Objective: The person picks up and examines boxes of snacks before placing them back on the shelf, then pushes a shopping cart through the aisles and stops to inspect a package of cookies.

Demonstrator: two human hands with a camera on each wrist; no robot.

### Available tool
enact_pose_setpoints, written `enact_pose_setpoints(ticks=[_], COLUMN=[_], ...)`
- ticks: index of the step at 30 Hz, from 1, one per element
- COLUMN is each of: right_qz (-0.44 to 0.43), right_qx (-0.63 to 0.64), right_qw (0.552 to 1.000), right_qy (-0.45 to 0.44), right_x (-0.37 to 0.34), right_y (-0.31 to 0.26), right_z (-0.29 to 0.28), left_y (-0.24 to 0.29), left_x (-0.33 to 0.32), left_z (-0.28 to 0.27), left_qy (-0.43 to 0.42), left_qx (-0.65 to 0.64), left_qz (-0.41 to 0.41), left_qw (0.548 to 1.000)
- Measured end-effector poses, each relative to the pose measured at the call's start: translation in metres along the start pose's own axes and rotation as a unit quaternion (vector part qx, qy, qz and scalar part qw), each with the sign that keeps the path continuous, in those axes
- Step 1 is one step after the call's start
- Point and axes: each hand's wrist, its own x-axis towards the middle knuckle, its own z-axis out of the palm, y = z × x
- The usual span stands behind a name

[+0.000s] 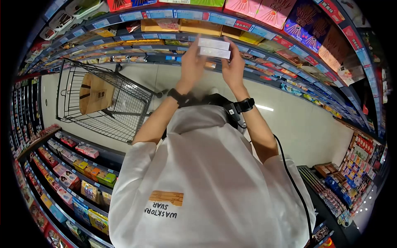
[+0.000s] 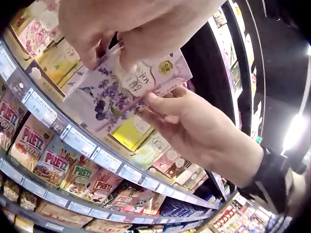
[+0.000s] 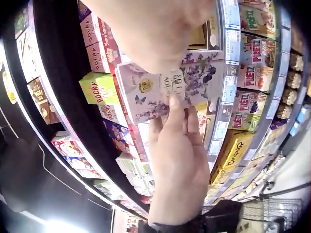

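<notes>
Two pale lavender boxes lie one against the other between the hands in the head view. The left hand grips their left side and the right hand their right side. Purple flowers and a gold seal show on the front box in the left wrist view, where the left hand is at the top and the right hand pinches the lower edge. From the right wrist, the box is partly covered by the right hand, with the left hand's thumb on its face.
Shelves of snack boxes with price labels curve in front of the person. A black wire cart holding a brown paper bag stands on the left. More stocked shelves are at the lower left, and a display at the right.
</notes>
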Motion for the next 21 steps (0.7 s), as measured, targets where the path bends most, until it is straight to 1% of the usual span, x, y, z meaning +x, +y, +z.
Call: enact_pose_setpoints(ticks=[1,4,5,9,12,16,19,21], right_qz=[0.017,-0.012,-0.018,-0.021,-0.039,0.019,0.056,0.046], right_qx=[0.005,-0.016,-0.007,-0.044,-0.014,-0.054,-0.092,-0.086], right_qw=[1.000,0.999,0.999,0.996,0.996,0.996,0.993,0.993], right_qy=[0.003,0.039,0.049,0.079,0.083,0.074,0.057,0.060], right_x=[0.004,0.013,0.017,0.030,0.037,0.044,0.047,0.048], right_y=[-0.005,-0.009,-0.011,0.006,0.021,0.034,0.030,0.030], right_z=[0.000,0.009,0.012,0.026,0.032,0.039,0.037,0.038], left_y=[0.004,0.010,0.008,-0.013,-0.021,-0.023,-0.034,-0.039], left_x=[0.006,0.017,0.022,0.043,0.051,0.060,0.065,0.066], left_z=[0.000,-0.003,-0.004,-0.002,-0.004,-0.004,-0.004,-0.006], left_qy=[0.009,0.022,0.022,0.031,-0.002,-0.004,0.003,0.002], left_qx=[0.000,0.005,0.010,0.034,0.017,0.034,0.044,0.047], left_qz=[0.018,0.055,0.062,0.111,0.085,0.034,0.051,0.067], left_qw=[1.000,0.998,0.998,0.993,0.996,0.999,0.998,0.997])
